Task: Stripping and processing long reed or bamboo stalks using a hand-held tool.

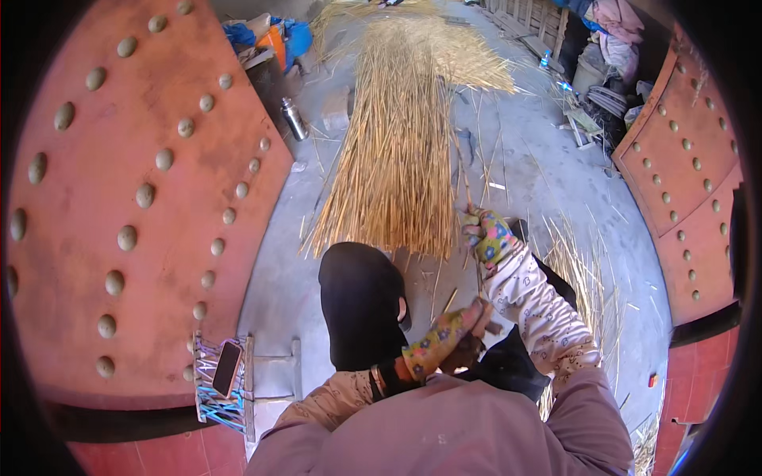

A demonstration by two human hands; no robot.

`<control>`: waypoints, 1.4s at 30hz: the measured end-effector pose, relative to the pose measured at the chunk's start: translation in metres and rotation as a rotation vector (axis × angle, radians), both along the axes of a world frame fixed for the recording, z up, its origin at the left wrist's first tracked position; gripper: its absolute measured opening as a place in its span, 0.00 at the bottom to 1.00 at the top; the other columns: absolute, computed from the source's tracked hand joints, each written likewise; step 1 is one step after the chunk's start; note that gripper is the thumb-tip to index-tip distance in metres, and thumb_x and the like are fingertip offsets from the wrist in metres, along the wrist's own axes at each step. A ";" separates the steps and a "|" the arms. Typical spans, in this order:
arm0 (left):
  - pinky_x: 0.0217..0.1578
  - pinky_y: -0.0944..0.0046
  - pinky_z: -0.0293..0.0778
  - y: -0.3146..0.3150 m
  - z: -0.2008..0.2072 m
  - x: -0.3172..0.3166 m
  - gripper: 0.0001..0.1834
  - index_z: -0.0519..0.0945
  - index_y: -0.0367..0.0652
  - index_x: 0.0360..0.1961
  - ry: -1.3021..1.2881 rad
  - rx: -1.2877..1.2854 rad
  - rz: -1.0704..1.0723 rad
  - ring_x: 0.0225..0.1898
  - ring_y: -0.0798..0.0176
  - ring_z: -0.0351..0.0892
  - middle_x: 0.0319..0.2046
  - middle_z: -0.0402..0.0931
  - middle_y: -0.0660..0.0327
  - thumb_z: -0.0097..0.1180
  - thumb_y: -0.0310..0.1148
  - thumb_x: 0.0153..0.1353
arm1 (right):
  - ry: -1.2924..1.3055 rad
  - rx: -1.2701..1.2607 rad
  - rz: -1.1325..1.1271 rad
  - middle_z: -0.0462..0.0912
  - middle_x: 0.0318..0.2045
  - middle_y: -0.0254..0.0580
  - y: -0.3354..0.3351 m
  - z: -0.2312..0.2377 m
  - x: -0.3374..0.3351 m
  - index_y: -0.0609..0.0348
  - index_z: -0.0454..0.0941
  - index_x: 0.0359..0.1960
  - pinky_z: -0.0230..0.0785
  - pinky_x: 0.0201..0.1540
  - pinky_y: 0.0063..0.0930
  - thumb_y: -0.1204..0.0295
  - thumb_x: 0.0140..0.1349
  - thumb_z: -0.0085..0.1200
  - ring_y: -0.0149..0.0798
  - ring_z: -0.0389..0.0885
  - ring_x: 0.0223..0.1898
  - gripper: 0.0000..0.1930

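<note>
A large bundle of straw-coloured reed stalks (397, 159) lies lengthwise on the floor ahead of my knees, cut ends toward me. My right hand (492, 234), in a flowered fingerless glove, is closed around a thin reed stalk (464, 170) just right of the bundle. Lower and closer to my body, my left hand (470, 324), gloved likewise, is closed near the stalk's lower end. A small dark piece shows by its fingers, too small to name. Part of the left hand's grip is hidden.
Loose straw (583, 278) lies right of my leg. More straw (476, 59) spreads behind the bundle. A steel flask (294, 119) stands at left. A phone (227, 369) rests on a corded stool (250, 397). Studded orange doors (159, 262) flank both sides.
</note>
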State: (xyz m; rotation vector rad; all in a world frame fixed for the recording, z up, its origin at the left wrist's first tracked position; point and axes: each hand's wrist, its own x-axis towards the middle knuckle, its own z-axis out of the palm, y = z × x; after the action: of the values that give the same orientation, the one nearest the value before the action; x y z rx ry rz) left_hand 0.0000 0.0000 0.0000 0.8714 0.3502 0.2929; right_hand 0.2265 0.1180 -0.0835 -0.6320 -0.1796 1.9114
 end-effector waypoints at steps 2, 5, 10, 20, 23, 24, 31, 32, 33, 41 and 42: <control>0.21 0.74 0.63 0.002 0.007 -0.007 0.31 0.71 0.44 0.37 0.001 -0.477 0.182 0.21 0.73 0.66 0.23 0.71 0.63 0.40 0.62 0.49 | -0.204 -0.294 -0.295 0.51 0.09 0.20 -0.019 0.037 -0.022 0.48 0.64 0.24 0.41 0.13 0.18 0.62 0.59 0.38 0.23 0.47 0.08 0.09; 0.18 0.73 0.63 0.013 -0.031 -0.019 0.27 0.72 0.46 0.30 0.023 -0.342 0.107 0.17 0.72 0.66 0.19 0.69 0.65 0.41 0.60 0.50 | 0.121 -0.063 -0.278 0.51 0.08 0.20 -0.058 0.027 -0.013 0.49 0.63 0.23 0.40 0.12 0.17 0.64 0.59 0.37 0.22 0.47 0.08 0.09; 0.16 0.72 0.62 0.012 -0.019 -0.044 0.28 0.71 0.44 0.28 0.069 -0.321 0.213 0.17 0.70 0.66 0.17 0.67 0.65 0.41 0.61 0.49 | 0.255 0.111 -0.118 0.60 0.17 0.27 -0.080 0.121 -0.064 0.57 0.67 0.34 0.56 0.15 0.18 0.69 0.57 0.38 0.24 0.56 0.12 0.07; 0.14 0.73 0.60 0.000 0.013 -0.033 0.26 0.69 0.45 0.24 0.167 -0.326 0.225 0.16 0.71 0.64 0.16 0.64 0.67 0.41 0.60 0.50 | 0.014 0.199 -0.545 0.58 0.16 0.26 -0.071 0.160 -0.048 0.59 0.66 0.38 0.54 0.14 0.18 0.71 0.58 0.35 0.24 0.55 0.12 0.10; 0.13 0.73 0.59 0.004 0.002 -0.037 0.27 0.68 0.46 0.21 0.212 -0.251 0.215 0.14 0.71 0.63 0.14 0.64 0.67 0.40 0.61 0.49 | -0.003 0.167 -0.500 0.58 0.16 0.26 -0.064 0.154 -0.074 0.59 0.66 0.38 0.54 0.14 0.18 0.71 0.58 0.35 0.24 0.54 0.11 0.10; 0.13 0.73 0.59 0.007 -0.004 -0.040 0.27 0.68 0.46 0.21 0.238 -0.181 0.161 0.13 0.71 0.62 0.13 0.63 0.66 0.39 0.62 0.49 | -0.009 0.154 -0.474 0.58 0.16 0.26 -0.061 0.152 -0.084 0.59 0.66 0.38 0.53 0.14 0.18 0.71 0.58 0.35 0.24 0.54 0.11 0.10; 0.27 0.76 0.62 0.010 -0.028 -0.038 0.21 0.64 0.47 0.48 0.087 -0.503 0.115 0.26 0.74 0.63 0.30 0.67 0.66 0.40 0.46 0.57 | -0.009 0.336 -0.453 0.57 0.15 0.25 -0.050 0.207 -0.048 0.59 0.66 0.38 0.52 0.14 0.18 0.71 0.58 0.35 0.24 0.53 0.11 0.10; 0.27 0.77 0.61 0.006 -0.042 -0.033 0.21 0.67 0.48 0.46 0.075 -0.530 0.220 0.25 0.74 0.63 0.27 0.68 0.68 0.41 0.49 0.56 | -0.002 0.369 -0.442 0.57 0.15 0.25 -0.054 0.220 -0.045 0.59 0.66 0.38 0.52 0.14 0.18 0.71 0.58 0.34 0.24 0.53 0.11 0.10; 0.27 0.77 0.61 0.008 -0.042 -0.034 0.21 0.67 0.48 0.46 0.058 -0.514 0.224 0.25 0.74 0.63 0.27 0.68 0.68 0.41 0.49 0.56 | 0.007 0.405 -0.425 0.57 0.14 0.25 -0.060 0.234 -0.040 0.59 0.66 0.38 0.52 0.14 0.18 0.71 0.58 0.34 0.24 0.53 0.11 0.10; 0.12 0.73 0.54 0.002 -0.012 -0.028 0.21 0.68 0.52 0.22 0.283 -0.443 0.076 0.13 0.75 0.59 0.14 0.61 0.72 0.43 0.59 0.49 | 0.072 0.595 -0.245 0.56 0.13 0.24 -0.165 0.342 -0.041 0.59 0.66 0.38 0.50 0.14 0.17 0.70 0.58 0.34 0.23 0.52 0.11 0.10; 0.12 0.73 0.55 0.002 -0.010 -0.030 0.21 0.68 0.52 0.23 0.261 -0.443 0.079 0.13 0.75 0.59 0.14 0.61 0.72 0.42 0.60 0.50 | 0.097 0.595 -0.190 0.56 0.13 0.24 -0.172 0.350 -0.043 0.59 0.66 0.38 0.50 0.14 0.17 0.70 0.58 0.34 0.23 0.52 0.10 0.10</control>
State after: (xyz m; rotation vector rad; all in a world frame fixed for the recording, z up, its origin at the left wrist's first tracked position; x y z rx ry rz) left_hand -0.0301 0.0023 -0.0102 0.4581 0.6656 0.1636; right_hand 0.1838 -0.0539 0.2669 -0.1471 -0.5790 1.5886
